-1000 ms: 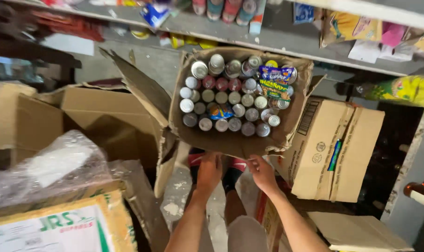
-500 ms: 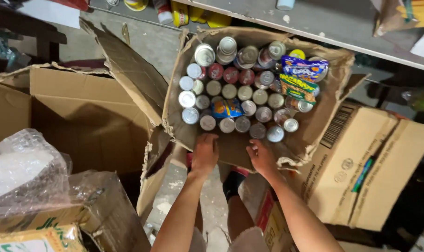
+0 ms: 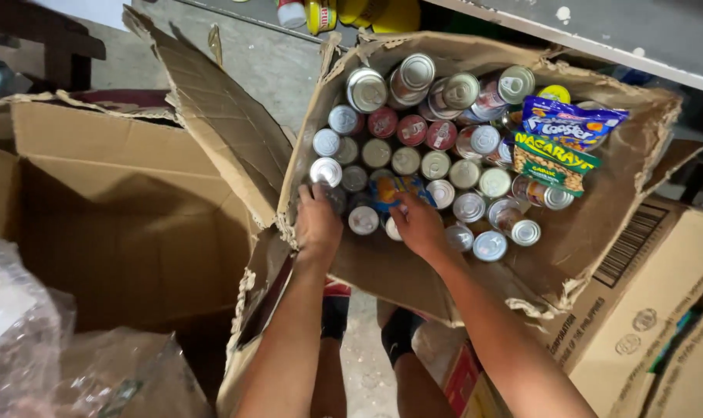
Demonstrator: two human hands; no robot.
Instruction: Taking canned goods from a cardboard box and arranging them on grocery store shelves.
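Reaching into a torn cardboard box (image 3: 599,232) packed with upright tin cans (image 3: 436,164), both hands rest on the front row. Left hand (image 3: 318,223) curls over 1 can at the near-left corner; right hand (image 3: 417,224) covers another, grip unclear. Snack packets (image 3: 560,143) lie at right.

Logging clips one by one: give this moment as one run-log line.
left hand: on cans at near-left of box | right hand: on cans beside it | cardboard box: open, torn | snack packets: far-right
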